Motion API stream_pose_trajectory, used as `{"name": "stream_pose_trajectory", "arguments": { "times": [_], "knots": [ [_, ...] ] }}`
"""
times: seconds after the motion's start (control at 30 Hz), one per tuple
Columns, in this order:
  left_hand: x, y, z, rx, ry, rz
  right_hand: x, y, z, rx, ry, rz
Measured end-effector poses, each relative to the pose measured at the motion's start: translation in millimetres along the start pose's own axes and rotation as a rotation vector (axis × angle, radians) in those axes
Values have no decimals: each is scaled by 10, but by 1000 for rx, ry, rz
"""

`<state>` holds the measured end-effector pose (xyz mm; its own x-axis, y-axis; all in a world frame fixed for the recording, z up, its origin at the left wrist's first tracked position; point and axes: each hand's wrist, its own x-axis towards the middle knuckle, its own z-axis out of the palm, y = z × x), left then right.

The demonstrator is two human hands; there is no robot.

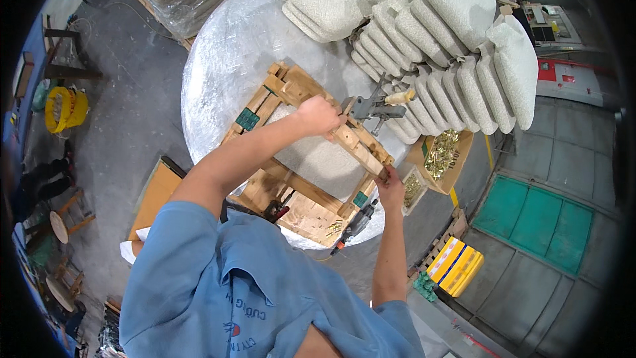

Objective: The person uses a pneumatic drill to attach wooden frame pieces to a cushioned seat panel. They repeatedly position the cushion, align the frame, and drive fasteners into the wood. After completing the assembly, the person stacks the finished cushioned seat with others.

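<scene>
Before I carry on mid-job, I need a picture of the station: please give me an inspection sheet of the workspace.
Surface: round table covered in shiny clear film.
Job's things: wooden frame around a pale speckled pad; metal clamp at its upper right.
Clutter: stacked speckled pads; cardboard box of brass-coloured pieces; power tool beside the frame; loose brass-coloured pieces in its near corner.
Hands: left hand on the frame's upper bar near the clamp, grip partly hidden; right hand holding the bar's right end.
Cables: none clearly made out.
Surroundings: yellow bin and wooden stools left; yellow crate right.
</scene>
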<state>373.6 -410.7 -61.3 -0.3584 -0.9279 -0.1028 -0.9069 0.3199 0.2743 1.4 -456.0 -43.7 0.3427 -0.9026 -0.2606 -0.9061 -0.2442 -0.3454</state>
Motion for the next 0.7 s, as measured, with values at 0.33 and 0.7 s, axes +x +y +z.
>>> {"name": "stream_pose_trajectory", "arguments": {
  "times": [0.33,0.7],
  "knots": [
    [14,2,36,-32,20,-8,968,-1615,-974,889,24,-177],
    [15,18,221,-83,123,5,2501,-1546,-267,800,28,188]
  ]
}}
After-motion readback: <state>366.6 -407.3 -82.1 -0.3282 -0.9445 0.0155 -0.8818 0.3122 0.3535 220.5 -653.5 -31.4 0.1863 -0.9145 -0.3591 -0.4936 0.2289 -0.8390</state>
